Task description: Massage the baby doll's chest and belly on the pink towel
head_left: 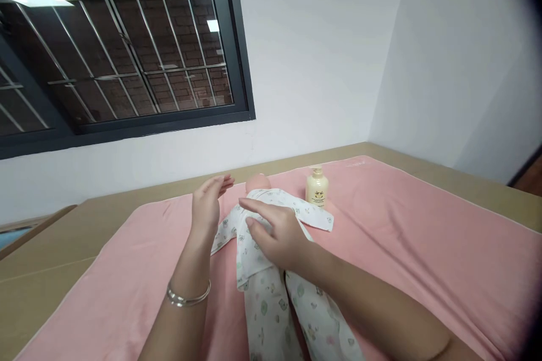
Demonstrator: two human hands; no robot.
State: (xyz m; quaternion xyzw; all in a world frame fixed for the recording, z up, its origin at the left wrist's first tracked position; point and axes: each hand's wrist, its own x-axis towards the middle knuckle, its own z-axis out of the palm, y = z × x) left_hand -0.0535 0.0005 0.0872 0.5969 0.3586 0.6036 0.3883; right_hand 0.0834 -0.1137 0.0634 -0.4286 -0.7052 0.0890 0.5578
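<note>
A baby doll [258, 182] lies on the pink blanket, its round head toward the wall. It wears a white patterned top [254, 248] and matching trousers [269, 316], and both sleeves stretch out sideways. My left hand [207, 203] is raised beside the doll's left-side sleeve, fingers extended and holding nothing. A silver bracelet [186, 299] circles that wrist. Over the doll's chest, my right hand [279, 231] has its fingers stretched out and thumb apart, with nothing in it. Whether it touches the top, I cannot tell. A pale yellow pump bottle [317, 187] stands upright near the right-side sleeve.
The pink blanket [406, 248] covers most of a tan padded surface [63, 237]. White walls [313, 56] meet in a corner at the back right. A dark-framed window [127, 39] with metal bars is at the upper left.
</note>
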